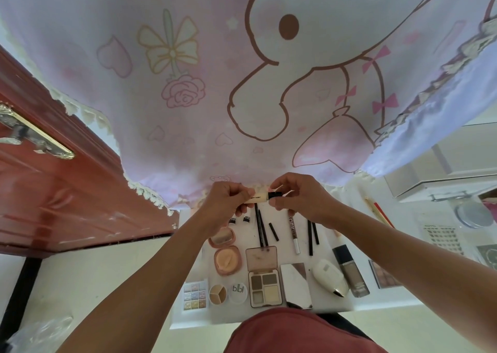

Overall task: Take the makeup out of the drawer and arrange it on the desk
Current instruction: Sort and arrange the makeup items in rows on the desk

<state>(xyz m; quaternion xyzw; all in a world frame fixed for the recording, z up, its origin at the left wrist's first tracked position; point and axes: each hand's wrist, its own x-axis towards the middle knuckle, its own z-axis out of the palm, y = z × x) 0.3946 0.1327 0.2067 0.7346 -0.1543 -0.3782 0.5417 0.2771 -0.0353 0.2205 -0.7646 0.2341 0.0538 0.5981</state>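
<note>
Small cream tube point(257, 197) held above the counter's point(382, 303) far edge, over pencils point(260, 229) already laid out. Body pinched by left hand point(228, 202), black cap point(274, 194) by right hand point(295, 196). Judged light, stiff, smooth; best gripped mid-body.

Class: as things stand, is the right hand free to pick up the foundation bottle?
Probably not yet: the right hand pinches the small tube by its cap, though the foundation bottle lies uncovered.

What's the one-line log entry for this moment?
left hand: holds cream tube | right hand: pinches black cap | white surface: makeup in rows | phase: mid-arrangement
</note>
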